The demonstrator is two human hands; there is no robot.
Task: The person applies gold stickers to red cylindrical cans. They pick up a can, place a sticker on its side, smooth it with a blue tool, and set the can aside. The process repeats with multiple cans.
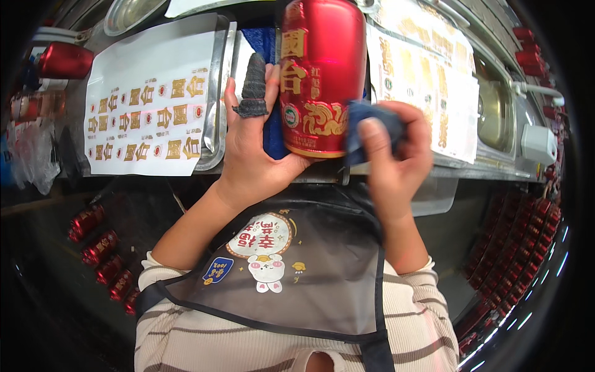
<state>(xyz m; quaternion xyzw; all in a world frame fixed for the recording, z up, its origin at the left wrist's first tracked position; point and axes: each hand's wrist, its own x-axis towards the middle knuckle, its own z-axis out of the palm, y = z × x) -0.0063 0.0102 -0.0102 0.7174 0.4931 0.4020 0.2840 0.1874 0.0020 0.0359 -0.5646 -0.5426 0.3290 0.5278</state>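
A shiny red bottle (334,43) with gold lettering and a gold dragon pattern stands out in the upper middle. My left hand (251,146) grips it at its lower left, the thumb along the base. A dark grey wrap (253,84) covers one finger of that hand, which points up. Pinched between the fingers and thumb of my right hand (400,155) is a folded dark blue cloth (359,133), pressed against the bottle's lower right side. The right hand is slightly blurred. Behind my left hand, part of a blue cloth (273,133) shows under the bottle.
White sheets of gold transfers lie left (155,56) and right (427,93) on metal trays (217,142). Another red bottle (65,60) lies at the far left, above a clear plastic bag (37,155). A white plastic container (538,144) stands far right. Rows of red bottles (514,254) sit below the bench.
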